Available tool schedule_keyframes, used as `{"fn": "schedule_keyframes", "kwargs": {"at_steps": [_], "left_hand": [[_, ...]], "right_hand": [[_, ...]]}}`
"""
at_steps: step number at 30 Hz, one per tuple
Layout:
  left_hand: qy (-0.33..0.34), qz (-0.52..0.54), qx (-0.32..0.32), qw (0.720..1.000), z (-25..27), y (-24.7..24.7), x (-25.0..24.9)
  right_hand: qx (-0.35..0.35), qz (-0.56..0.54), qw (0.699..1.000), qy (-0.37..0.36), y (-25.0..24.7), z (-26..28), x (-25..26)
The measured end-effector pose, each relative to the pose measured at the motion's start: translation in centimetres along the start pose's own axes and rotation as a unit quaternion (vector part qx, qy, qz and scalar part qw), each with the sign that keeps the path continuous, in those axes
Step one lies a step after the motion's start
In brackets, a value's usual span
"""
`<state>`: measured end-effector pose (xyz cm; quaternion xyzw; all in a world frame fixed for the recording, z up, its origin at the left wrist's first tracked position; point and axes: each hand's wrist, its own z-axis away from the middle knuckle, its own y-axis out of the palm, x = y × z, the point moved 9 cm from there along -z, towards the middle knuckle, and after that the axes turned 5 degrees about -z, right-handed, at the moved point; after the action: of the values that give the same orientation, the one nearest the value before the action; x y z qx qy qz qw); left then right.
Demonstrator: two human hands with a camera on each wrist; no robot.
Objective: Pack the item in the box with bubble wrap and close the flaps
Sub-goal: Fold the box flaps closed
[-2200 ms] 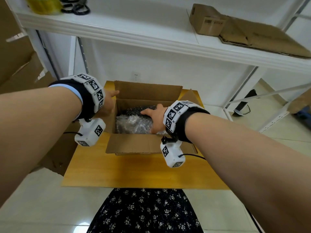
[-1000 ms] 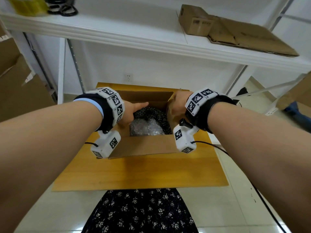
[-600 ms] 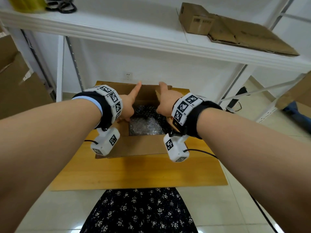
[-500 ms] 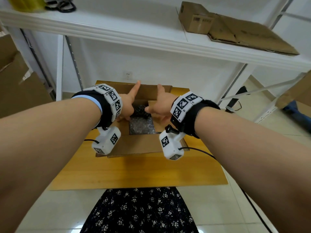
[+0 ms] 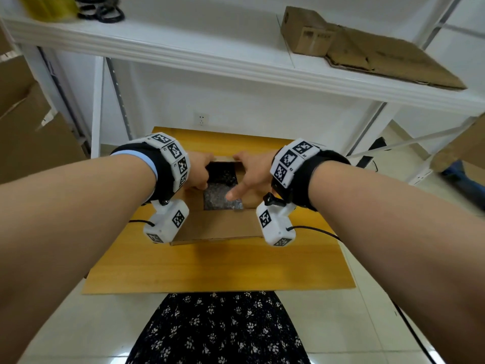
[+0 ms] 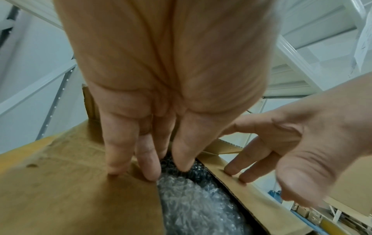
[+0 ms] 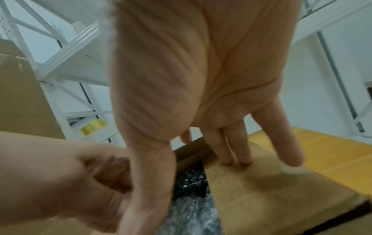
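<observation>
A cardboard box [image 5: 217, 224] stands on the wooden table [image 5: 217, 266]. Its near flap lies open toward me. My left hand [image 5: 198, 170] presses the left side flap [image 6: 70, 182] down with fairly straight fingers [image 6: 128, 159]. My right hand [image 5: 250, 176] presses the right side flap [image 7: 257, 187] down in the same way, fingers [image 7: 227, 147] spread. In the narrow gap between the flaps I see clear bubble wrap [image 5: 221, 199] over a dark item [image 5: 221, 172]. Both index fingers reach the edge of the far flap [image 5: 223, 158].
A white shelf [image 5: 210, 56] juts out above the table. It carries a small carton [image 5: 307, 30], flattened cardboard [image 5: 388, 56] and a yellow tape roll [image 5: 49, 6]. Large cardboard boxes [image 5: 26, 127] stand at the left. A cable [image 5: 315, 231] trails over the table.
My right hand left the bubble wrap. Both hands folded the side flaps inward and down, so the opening has narrowed to a slot. The far flap now tilts toward me.
</observation>
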<state>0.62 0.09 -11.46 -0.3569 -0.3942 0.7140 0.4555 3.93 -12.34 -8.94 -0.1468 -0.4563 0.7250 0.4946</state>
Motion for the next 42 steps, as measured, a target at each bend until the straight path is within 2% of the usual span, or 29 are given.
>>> {"fn": "schedule_keyframes", "kwargs": {"at_steps": [2, 4, 7, 10, 14, 16, 18, 21, 24, 28, 31, 33, 35, 37, 39, 42], "left_hand": [[-0.001, -0.014, 0.003, 1.000, 0.3, 0.2, 0.0], [-0.004, -0.003, 0.012, 1.000, 0.4, 0.4, 0.0], [-0.009, 0.065, 0.037, 0.997, 0.6, 0.7, 0.0], [0.001, 0.149, 0.081, 0.985, 1.3, 1.0, 0.2], [0.025, 0.177, 0.165, 0.970, 2.3, 2.4, -0.2], [0.029, 0.168, 0.192, 0.967, 2.3, 3.0, -0.4], [0.027, 0.151, 0.200, 0.968, 2.5, 3.2, -0.4], [0.035, 0.102, 0.196, 0.975, 3.3, 2.8, -0.7], [0.039, 0.061, 0.194, 0.978, 3.8, 2.5, -0.6], [-0.005, 0.029, 0.200, 0.979, 4.8, 2.0, 0.7], [-0.030, -0.117, 0.176, 0.977, 5.7, 0.6, 1.1], [-0.029, -0.204, 0.133, 0.969, 5.8, -0.8, 0.8], [-0.013, -0.267, 0.079, 0.960, 5.6, -2.1, 0.1], [0.007, -0.300, 0.025, 0.953, 4.9, -3.1, -0.7], [0.017, -0.313, -0.009, 0.950, 4.1, -3.3, -1.3], [0.009, -0.304, -0.001, 0.953, 2.8, -2.3, -1.0]], "right_hand": [[0.036, 0.035, 0.999, -0.010, 1.0, 0.4, 0.9], [0.072, 0.126, 0.989, -0.011, 2.4, 1.2, 1.5], [0.075, 0.229, 0.970, -0.015, 4.0, 1.5, 2.0], [0.068, 0.257, 0.964, -0.023, 4.2, 1.6, 2.3], [0.134, 0.244, 0.960, -0.012, 4.7, 2.6, 1.6], [0.140, 0.252, 0.957, -0.009, 5.0, 2.9, 1.5], [0.143, 0.239, 0.961, -0.008, 5.3, 3.0, 1.6], [0.159, 0.135, 0.978, 0.002, 4.6, 3.3, 1.7], [0.146, 0.062, 0.987, 0.001, 3.1, 3.9, 1.8], [0.153, 0.044, 0.987, -0.013, 3.3, 3.9, 2.2], [0.154, 0.047, 0.987, -0.004, 3.7, 3.4, 2.5], [0.150, 0.040, 0.988, -0.005, 3.3, 3.2, 2.7], [0.111, 0.022, 0.994, -0.011, 1.9, 2.9, 2.9], [0.067, -0.011, 0.998, -0.003, 0.8, 2.3, 2.5], [0.056, -0.023, 0.998, -0.007, 0.8, 1.9, 2.7], [0.031, 0.040, 0.999, -0.015, 0.7, 0.8, 2.6]]}}
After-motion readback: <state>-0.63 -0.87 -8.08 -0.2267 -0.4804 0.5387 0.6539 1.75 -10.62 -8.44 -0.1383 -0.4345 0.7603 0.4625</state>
